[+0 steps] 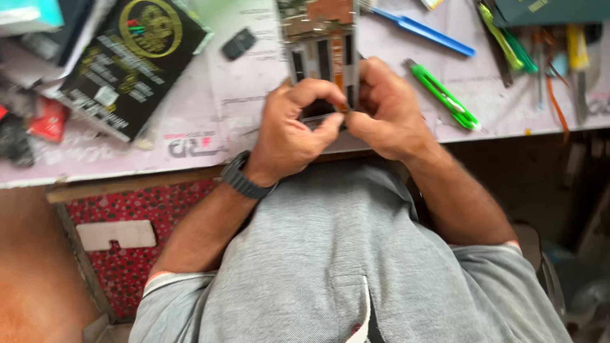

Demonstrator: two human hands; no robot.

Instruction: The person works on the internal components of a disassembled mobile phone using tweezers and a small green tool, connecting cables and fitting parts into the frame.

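Note:
An opened phone (319, 44) with its back off, circuit board and orange flex strips showing, lies on the white work table (210, 101) just beyond my hands. My left hand (293, 124), a dark watch on its wrist, pinches the phone's near end with thumb and forefinger. My right hand (387, 108) meets it there, fingers curled on the same lower edge. Whether a small tool sits between the fingers is hidden. My grey shirt fills the lower view.
A black printed box (130, 60) lies at the left, a small dark part (239, 43) beside it. A blue tool (422, 30) and green cutter (445, 96) lie to the right, with several more tools (546, 44) at the far right. A red dotted panel (146, 216) sits under the table edge.

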